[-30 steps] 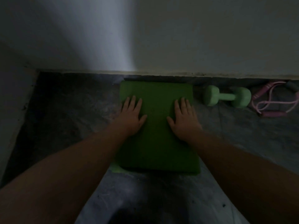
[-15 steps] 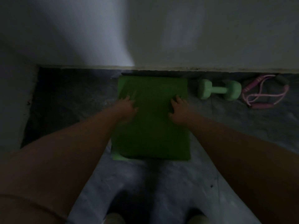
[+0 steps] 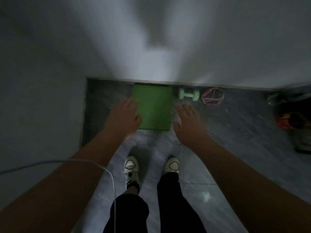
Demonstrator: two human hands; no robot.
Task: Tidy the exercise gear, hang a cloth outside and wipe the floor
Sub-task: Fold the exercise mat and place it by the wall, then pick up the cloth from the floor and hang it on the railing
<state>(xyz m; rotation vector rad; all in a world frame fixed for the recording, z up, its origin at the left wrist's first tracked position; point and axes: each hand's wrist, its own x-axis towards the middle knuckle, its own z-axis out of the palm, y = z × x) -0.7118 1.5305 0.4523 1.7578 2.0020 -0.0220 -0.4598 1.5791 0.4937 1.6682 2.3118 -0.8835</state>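
Observation:
A folded green mat lies flat on the grey floor against the wall's base. A pale green dumbbell rests just right of it, and a pink skipping rope lies coiled further right. My left hand hovers over the mat's left edge with fingers spread, holding nothing. My right hand floats beside the mat's right edge, also spread and empty. Both hands are lifted off the mat.
My two white shoes stand on the floor below the mat. A thin white cable crosses my left forearm. Dark clutter with a red and yellow item sits at the far right. A wall closes the left side.
Both hands have lifted off the mat and pulled back apart. The view has risen, so the mat looks smaller and my legs and shoes have come into sight.

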